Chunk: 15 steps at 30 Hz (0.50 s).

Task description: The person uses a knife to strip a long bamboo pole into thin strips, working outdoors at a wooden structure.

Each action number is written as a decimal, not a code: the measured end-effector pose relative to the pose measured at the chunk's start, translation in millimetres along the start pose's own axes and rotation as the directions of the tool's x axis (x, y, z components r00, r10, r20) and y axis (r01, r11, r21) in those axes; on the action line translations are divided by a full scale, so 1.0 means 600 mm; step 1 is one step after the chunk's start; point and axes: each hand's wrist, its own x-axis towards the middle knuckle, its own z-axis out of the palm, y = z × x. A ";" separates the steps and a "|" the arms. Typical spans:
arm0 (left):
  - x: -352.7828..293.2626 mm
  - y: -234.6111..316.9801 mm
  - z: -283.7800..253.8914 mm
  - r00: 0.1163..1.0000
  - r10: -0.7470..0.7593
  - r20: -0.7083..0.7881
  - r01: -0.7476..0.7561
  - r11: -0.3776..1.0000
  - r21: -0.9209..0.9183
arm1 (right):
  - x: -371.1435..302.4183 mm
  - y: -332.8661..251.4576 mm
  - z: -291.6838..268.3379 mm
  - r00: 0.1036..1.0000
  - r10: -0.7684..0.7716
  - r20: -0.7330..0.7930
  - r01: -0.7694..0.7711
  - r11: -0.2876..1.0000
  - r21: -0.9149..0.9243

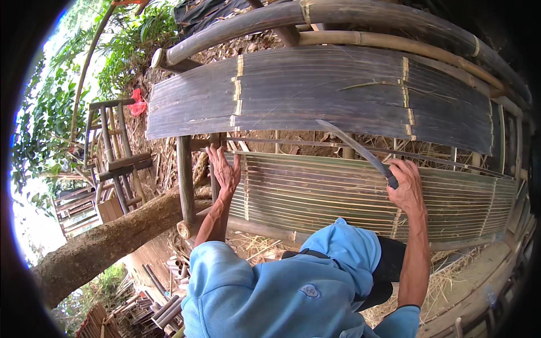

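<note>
Probably light and springy, the dark slatted panel (321, 93) spans the upper middle, best held by its edges. The paler slatted panel (315, 194) fills the centre. Right of centre, the right hand (406, 187) clenches the knife (360, 149), likely stiff, by its handle (392, 179). Centre-left, the left hand (224, 170) is open, contact unclear. The lower-centre shirt badge (309, 290) is unreadable.

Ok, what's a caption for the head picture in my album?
Right hand grips a long knife by a slatted panel, left hand near the panel's left end.
</note>
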 end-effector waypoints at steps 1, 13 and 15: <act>0.006 0.010 -0.007 0.998 -0.053 0.025 0.053 0.999 -0.001 | 0.002 -0.013 -0.007 0.996 0.085 0.034 -0.085 0.996 0.008; 0.041 0.028 -0.003 0.957 -0.063 0.283 0.105 0.985 -0.137 | 0.004 -0.098 -0.108 0.977 0.203 0.065 -0.201 0.979 -0.031; 0.040 0.028 0.001 0.969 0.012 0.249 0.021 0.992 -0.127 | 0.003 -0.097 -0.106 0.975 0.209 0.071 -0.206 0.978 -0.040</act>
